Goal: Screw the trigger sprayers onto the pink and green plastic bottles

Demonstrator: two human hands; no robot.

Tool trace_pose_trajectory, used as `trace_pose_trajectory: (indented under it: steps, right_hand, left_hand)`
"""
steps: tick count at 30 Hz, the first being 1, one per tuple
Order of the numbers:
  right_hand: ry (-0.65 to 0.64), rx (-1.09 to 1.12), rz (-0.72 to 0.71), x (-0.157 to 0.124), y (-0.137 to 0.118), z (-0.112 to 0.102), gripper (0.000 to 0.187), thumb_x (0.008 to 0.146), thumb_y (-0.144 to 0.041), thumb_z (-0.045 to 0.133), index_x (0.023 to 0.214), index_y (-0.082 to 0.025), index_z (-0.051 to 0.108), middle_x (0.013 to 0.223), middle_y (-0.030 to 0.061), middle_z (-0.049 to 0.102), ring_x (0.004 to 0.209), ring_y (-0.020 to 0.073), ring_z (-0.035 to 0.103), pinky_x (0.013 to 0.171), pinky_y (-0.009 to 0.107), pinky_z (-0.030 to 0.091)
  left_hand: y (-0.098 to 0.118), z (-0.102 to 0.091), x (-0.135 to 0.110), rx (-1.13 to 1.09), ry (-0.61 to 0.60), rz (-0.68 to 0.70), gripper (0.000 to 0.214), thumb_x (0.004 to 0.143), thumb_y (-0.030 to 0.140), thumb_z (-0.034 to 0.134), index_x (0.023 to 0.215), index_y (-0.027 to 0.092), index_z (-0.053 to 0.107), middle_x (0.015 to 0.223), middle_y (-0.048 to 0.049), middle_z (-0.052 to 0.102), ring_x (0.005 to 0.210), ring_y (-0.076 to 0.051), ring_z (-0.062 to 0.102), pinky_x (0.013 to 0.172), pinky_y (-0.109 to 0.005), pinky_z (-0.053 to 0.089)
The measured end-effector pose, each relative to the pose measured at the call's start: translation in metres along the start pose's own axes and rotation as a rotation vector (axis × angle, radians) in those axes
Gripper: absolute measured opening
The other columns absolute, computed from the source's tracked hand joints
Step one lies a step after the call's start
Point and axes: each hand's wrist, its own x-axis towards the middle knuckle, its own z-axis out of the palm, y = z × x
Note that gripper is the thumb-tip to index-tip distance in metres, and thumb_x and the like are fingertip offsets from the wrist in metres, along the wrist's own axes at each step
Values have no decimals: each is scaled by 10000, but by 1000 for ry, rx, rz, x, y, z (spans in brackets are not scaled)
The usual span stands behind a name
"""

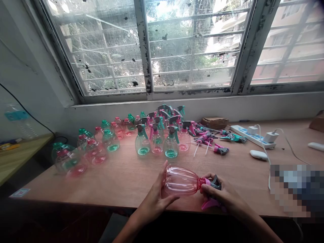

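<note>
Lying sideways at the wooden tabletop's (121,175) near edge, the clear pink ribbed plastic spray bottle (181,181) runs left to right, neck pointing right. The left hand (154,199) cups its rounded base. The right hand (222,195) grips the grey-and-pink trigger head (214,184), hiding the joint. Pink and green standing bottles (157,141) crowd the tabletop's back left, the farthest blurring together. A pixelated patch (296,189) masks the tabletop's right end.

Pink and green bottles (142,144) are grouped on the wooden table (113,179) below the window (192,47), with loose trigger heads (215,144), a brown packet (214,122) and a power strip (249,135) laid at the right.
</note>
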Motion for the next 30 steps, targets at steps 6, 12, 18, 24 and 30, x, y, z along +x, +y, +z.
trace_pose_trajectory:
  steps: [6, 12, 18, 24, 30]
  right_hand:
    - [43, -4, 0, 1, 1, 0, 443, 727, -515, 825, 946, -181, 632, 651, 18, 735, 606, 199, 653, 576, 277, 478]
    - [45, 45, -1, 3, 3, -1, 425, 750, -517, 804, 948, -183, 631, 737, 37, 744, 634, 211, 657, 598, 304, 503]
    - [29, 18, -5, 1, 2, -1, 383, 777, -464, 806, 982, -181, 647, 742, 30, 752, 656, 201, 671, 625, 292, 504]
    - [32, 63, -16, 1, 0, 0, 369, 760, -482, 811, 910, -181, 660, 734, 31, 747, 628, 189, 660, 605, 284, 511]
    - [61, 53, 0, 4, 4, 2, 437, 701, -535, 829, 877, -180, 645, 695, 37, 745, 590, 198, 652, 562, 290, 497]
  left_hand:
    - [4, 0, 1, -107, 3, -27, 1071, 789, 264, 810, 1578, 287, 86, 1594, -133, 343, 1447, -339, 360, 1209, -514, 270]
    - [-1, 0, 1, -55, 2, 38, 1038, 805, 221, 790, 1565, 368, 98, 1611, -90, 320, 1445, -324, 372, 1220, -521, 234]
    - [4, 0, 0, -131, -7, -5, 1054, 796, 258, 803, 1571, 333, 93, 1644, -103, 237, 1468, -329, 327, 1212, -495, 276]
    - [-1, -2, 0, -55, -26, 45, 1012, 839, 212, 757, 1565, 373, 70, 1606, -87, 334, 1452, -299, 366, 1222, -486, 247]
    - [2, 1, -1, -168, 16, -32, 1081, 772, 244, 818, 1571, 333, 95, 1656, -111, 195, 1444, -361, 365, 1210, -542, 250]
